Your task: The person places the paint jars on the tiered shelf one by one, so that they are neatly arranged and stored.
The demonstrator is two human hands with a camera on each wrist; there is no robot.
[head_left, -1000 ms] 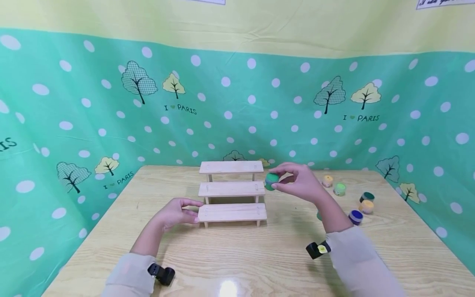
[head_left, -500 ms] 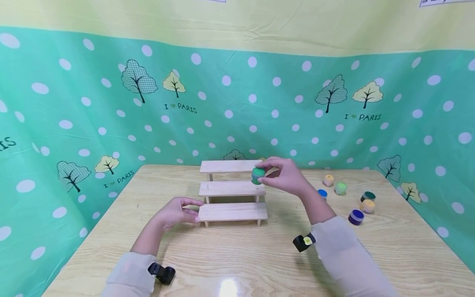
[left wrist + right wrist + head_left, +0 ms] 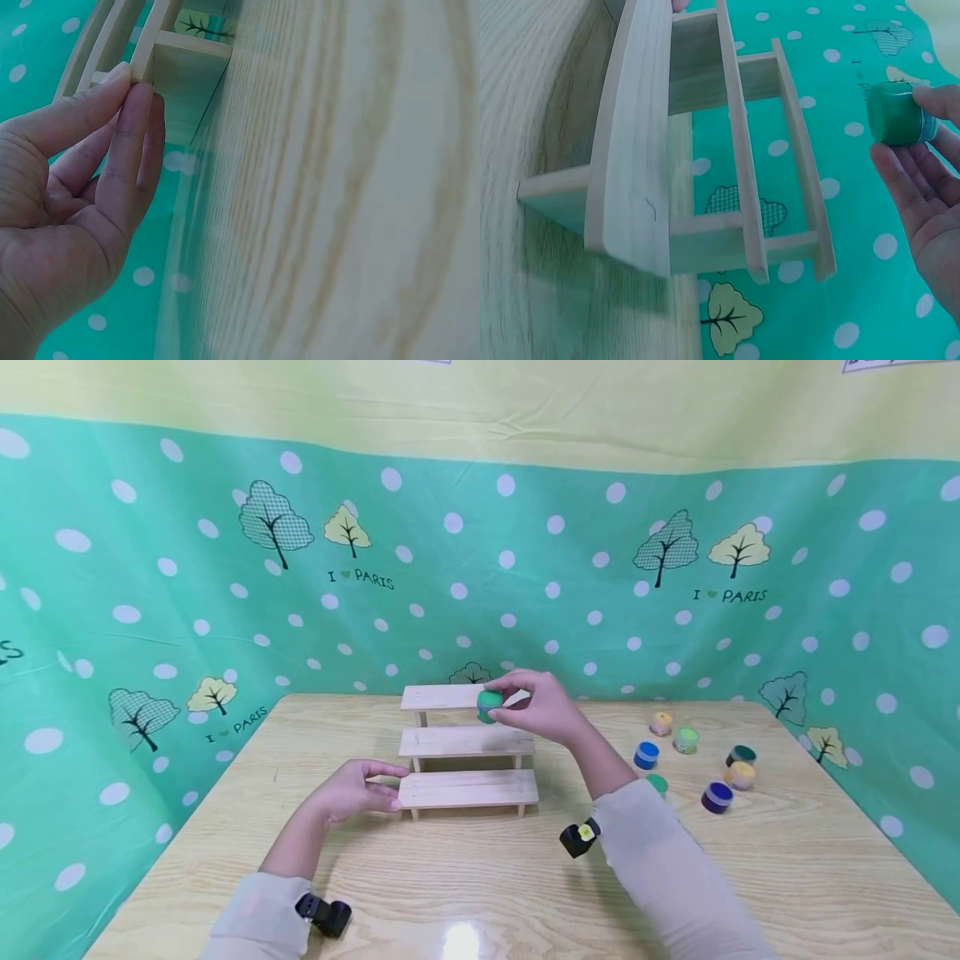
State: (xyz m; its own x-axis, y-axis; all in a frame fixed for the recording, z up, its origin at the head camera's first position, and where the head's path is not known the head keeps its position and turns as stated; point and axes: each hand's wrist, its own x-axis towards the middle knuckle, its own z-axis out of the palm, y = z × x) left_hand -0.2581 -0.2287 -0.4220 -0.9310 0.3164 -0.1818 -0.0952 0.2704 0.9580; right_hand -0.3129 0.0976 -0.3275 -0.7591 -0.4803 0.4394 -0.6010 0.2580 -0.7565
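Note:
A pale wooden three-tier stand (image 3: pixel 468 789) is on the table, its steps rising toward the back. My left hand (image 3: pixel 360 792) pinches the left end of the lowest step; in the left wrist view thumb and fingertips meet on the wood corner (image 3: pixel 191 51). Above the middle step, in front of the top one, my right hand (image 3: pixel 542 706) holds a small green paint jar (image 3: pixel 489 708) between thumb and fingers. From the right wrist the jar (image 3: pixel 895 116) appears clear of the stand (image 3: pixel 634 142), with its green base visible.
To the right stand several more small jars: a blue one (image 3: pixel 647 755), a green one (image 3: pixel 657 785) partly behind the right sleeve, a purple-blue one (image 3: pixel 717 797), a light green one (image 3: pixel 686 741) and others. A polka-dot cloth (image 3: pixel 555 589) hangs behind the table (image 3: pixel 420 885).
My right hand has carried the green paint jar leftward and slightly up, from beside the stand to over its middle step. The left hand keeps its hold at the lowest step.

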